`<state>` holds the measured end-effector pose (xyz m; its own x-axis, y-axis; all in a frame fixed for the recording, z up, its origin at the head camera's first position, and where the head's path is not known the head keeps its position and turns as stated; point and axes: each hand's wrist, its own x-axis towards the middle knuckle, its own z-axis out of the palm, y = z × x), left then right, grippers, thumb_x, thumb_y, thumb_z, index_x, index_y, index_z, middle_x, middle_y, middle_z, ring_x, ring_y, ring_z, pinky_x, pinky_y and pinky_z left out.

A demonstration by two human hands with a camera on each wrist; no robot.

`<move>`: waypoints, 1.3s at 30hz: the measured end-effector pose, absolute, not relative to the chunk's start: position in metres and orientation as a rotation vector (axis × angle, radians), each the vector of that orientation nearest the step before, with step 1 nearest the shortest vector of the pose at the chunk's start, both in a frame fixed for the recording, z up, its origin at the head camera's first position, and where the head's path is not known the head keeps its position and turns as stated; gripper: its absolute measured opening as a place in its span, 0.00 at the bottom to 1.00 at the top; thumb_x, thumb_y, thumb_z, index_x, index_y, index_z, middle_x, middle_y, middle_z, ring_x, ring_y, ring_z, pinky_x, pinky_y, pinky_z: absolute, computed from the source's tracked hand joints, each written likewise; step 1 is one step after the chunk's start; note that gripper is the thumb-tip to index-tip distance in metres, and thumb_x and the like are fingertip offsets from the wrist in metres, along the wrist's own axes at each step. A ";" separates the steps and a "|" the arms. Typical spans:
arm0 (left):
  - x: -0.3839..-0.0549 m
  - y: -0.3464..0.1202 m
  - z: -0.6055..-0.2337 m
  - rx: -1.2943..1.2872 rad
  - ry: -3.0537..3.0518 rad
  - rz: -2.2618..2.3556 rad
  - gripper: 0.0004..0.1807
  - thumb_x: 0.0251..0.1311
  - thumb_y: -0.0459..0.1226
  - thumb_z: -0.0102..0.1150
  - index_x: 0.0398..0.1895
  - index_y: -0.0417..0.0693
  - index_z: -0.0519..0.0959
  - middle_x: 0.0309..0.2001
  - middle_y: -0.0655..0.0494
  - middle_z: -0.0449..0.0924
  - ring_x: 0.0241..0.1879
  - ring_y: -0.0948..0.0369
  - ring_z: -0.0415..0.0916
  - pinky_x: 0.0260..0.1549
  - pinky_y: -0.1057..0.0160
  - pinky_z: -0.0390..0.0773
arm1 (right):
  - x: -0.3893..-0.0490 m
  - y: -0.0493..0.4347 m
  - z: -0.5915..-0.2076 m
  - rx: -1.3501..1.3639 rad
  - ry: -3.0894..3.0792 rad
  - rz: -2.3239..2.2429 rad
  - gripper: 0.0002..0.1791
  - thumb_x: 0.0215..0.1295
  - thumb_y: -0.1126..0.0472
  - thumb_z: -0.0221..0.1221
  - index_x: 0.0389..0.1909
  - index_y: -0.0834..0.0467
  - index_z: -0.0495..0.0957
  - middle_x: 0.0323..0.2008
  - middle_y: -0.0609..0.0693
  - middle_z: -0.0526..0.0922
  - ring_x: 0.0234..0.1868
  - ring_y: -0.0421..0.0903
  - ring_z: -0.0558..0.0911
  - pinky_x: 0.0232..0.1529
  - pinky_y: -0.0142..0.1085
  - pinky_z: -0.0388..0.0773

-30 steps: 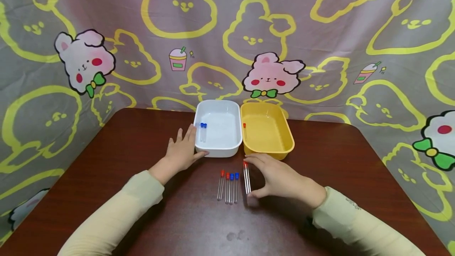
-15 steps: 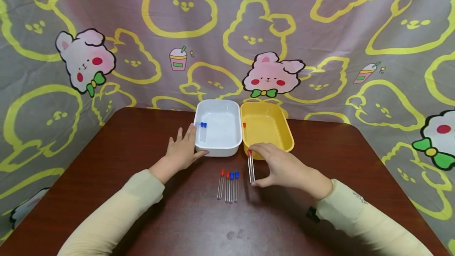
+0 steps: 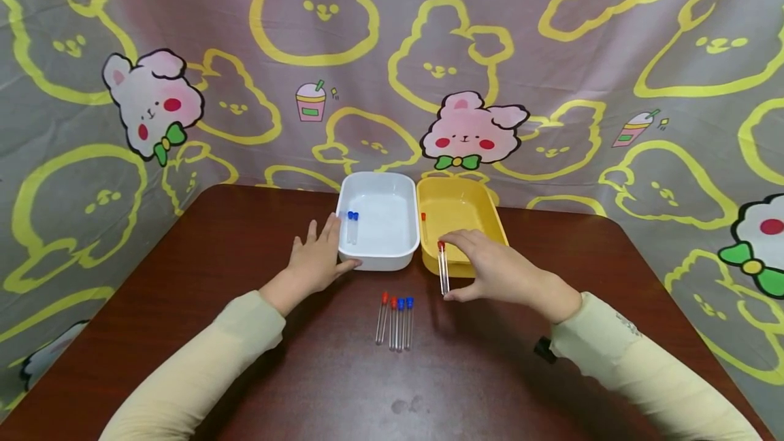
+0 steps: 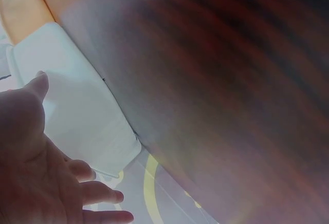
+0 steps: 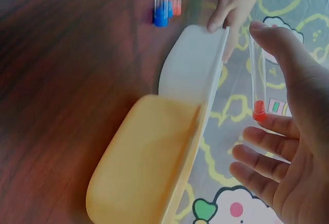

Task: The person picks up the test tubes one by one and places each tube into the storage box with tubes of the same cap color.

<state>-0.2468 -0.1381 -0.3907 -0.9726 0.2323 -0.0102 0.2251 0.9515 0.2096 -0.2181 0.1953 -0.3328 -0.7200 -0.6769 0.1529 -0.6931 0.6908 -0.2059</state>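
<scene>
My right hand (image 3: 499, 267) pinches a clear test tube with a red cap (image 5: 258, 80) end to end, thumb at its round bottom and a fingertip at the cap. It is held near the front wall of the yellow tray (image 3: 493, 223). My left hand (image 3: 311, 260) lies with spread, straight fingers against the left side of the white tray (image 3: 382, 263). Inside the white tray are two blue-capped tubes (image 3: 352, 229). One red-capped tube (image 3: 424, 226) lies in the yellow tray by its left wall.
On the table (image 3: 294, 373) in front of the trays lie two red-capped tubes (image 3: 382, 320) and two blue-capped tubes (image 3: 408, 324), side by side. The trays stand touching each other. A patterned cloth (image 3: 367, 33) hangs behind the table.
My right hand has lifted the red-capped test tube from beside the row on the table and carried it forward and right to the yellow tray's front. My left hand has stayed in place.
</scene>
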 end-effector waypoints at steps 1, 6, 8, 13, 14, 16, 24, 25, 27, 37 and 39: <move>-0.247 -0.138 -0.391 0.359 3.069 0.322 0.57 0.69 0.62 0.56 0.82 0.33 0.42 0.81 0.38 0.41 0.77 0.32 0.41 0.66 0.27 0.53 | -0.220 0.196 -0.333 1.146 -2.831 0.385 0.52 0.48 0.42 0.80 0.69 0.63 0.70 0.63 0.57 0.76 0.63 0.56 0.75 0.64 0.50 0.73; -0.247 -0.138 -0.390 0.352 3.074 0.310 0.57 0.69 0.62 0.56 0.82 0.33 0.43 0.81 0.38 0.41 0.77 0.32 0.42 0.66 0.27 0.53 | -0.227 0.201 -0.332 1.133 -2.838 0.391 0.51 0.48 0.42 0.80 0.69 0.62 0.70 0.62 0.56 0.76 0.62 0.54 0.75 0.63 0.50 0.74; -0.246 -0.137 -0.390 0.349 3.072 0.308 0.57 0.69 0.62 0.56 0.82 0.33 0.43 0.82 0.38 0.41 0.77 0.33 0.41 0.66 0.27 0.53 | -0.230 0.202 -0.332 1.132 -2.834 0.387 0.51 0.48 0.42 0.80 0.69 0.62 0.70 0.62 0.56 0.77 0.62 0.54 0.75 0.62 0.50 0.75; -0.246 -0.137 -0.389 0.351 3.071 0.298 0.57 0.69 0.62 0.56 0.82 0.33 0.43 0.82 0.39 0.41 0.77 0.33 0.42 0.66 0.28 0.53 | -0.237 0.206 -0.332 1.126 -2.827 0.391 0.50 0.48 0.43 0.80 0.68 0.63 0.71 0.61 0.58 0.77 0.61 0.54 0.75 0.62 0.51 0.75; -0.246 -0.137 -0.389 0.352 3.073 0.296 0.56 0.69 0.62 0.56 0.82 0.33 0.43 0.82 0.39 0.41 0.77 0.33 0.42 0.66 0.28 0.54 | -0.239 0.206 -0.331 1.124 -2.831 0.393 0.50 0.48 0.44 0.80 0.68 0.63 0.71 0.61 0.59 0.77 0.61 0.55 0.75 0.62 0.51 0.75; -0.246 -0.137 -0.389 0.352 3.072 0.295 0.56 0.69 0.62 0.56 0.82 0.33 0.43 0.82 0.39 0.41 0.77 0.33 0.42 0.66 0.27 0.54 | -0.241 0.208 -0.331 1.124 -2.837 0.393 0.50 0.48 0.44 0.79 0.68 0.63 0.71 0.61 0.59 0.77 0.61 0.55 0.75 0.62 0.51 0.74; -0.246 -0.137 -0.389 0.357 3.079 0.286 0.57 0.69 0.62 0.56 0.81 0.33 0.43 0.82 0.39 0.42 0.77 0.32 0.42 0.66 0.27 0.54 | -0.256 0.213 -0.332 1.131 -2.849 0.396 0.49 0.49 0.44 0.79 0.68 0.63 0.72 0.62 0.58 0.78 0.62 0.56 0.75 0.63 0.52 0.74; -0.246 -0.137 -0.389 0.356 3.080 0.281 0.57 0.69 0.62 0.56 0.81 0.33 0.43 0.82 0.39 0.42 0.77 0.32 0.42 0.66 0.27 0.54 | -0.258 0.214 -0.332 1.130 -2.857 0.403 0.49 0.49 0.44 0.79 0.68 0.63 0.72 0.62 0.58 0.78 0.62 0.56 0.75 0.63 0.53 0.74; -0.247 -0.137 -0.389 0.358 3.082 0.272 0.57 0.69 0.62 0.56 0.81 0.33 0.43 0.81 0.39 0.42 0.77 0.32 0.42 0.66 0.27 0.55 | -0.264 0.216 -0.332 1.123 -2.886 0.427 0.49 0.50 0.45 0.79 0.69 0.63 0.71 0.62 0.59 0.77 0.62 0.57 0.76 0.63 0.53 0.74; -0.247 -0.139 -0.390 0.348 3.079 0.265 0.57 0.68 0.63 0.56 0.82 0.33 0.43 0.82 0.40 0.41 0.77 0.33 0.42 0.66 0.28 0.55 | -0.284 0.221 -0.339 1.117 -2.972 0.585 0.48 0.53 0.44 0.77 0.70 0.61 0.70 0.63 0.60 0.75 0.60 0.60 0.76 0.57 0.53 0.77; -0.247 -0.138 -0.389 0.346 3.074 0.269 0.57 0.68 0.63 0.56 0.82 0.33 0.43 0.82 0.40 0.41 0.77 0.33 0.42 0.66 0.28 0.54 | -0.287 0.221 -0.340 1.109 -2.980 0.595 0.48 0.53 0.43 0.77 0.70 0.61 0.70 0.64 0.61 0.75 0.59 0.60 0.76 0.57 0.54 0.77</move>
<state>-0.2468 -0.1384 -0.3895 -0.9745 0.2239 -0.0171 0.2176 0.9601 0.1755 -0.2866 0.2207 -0.3403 -0.7613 -0.6472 0.0399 -0.6129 0.6982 -0.3699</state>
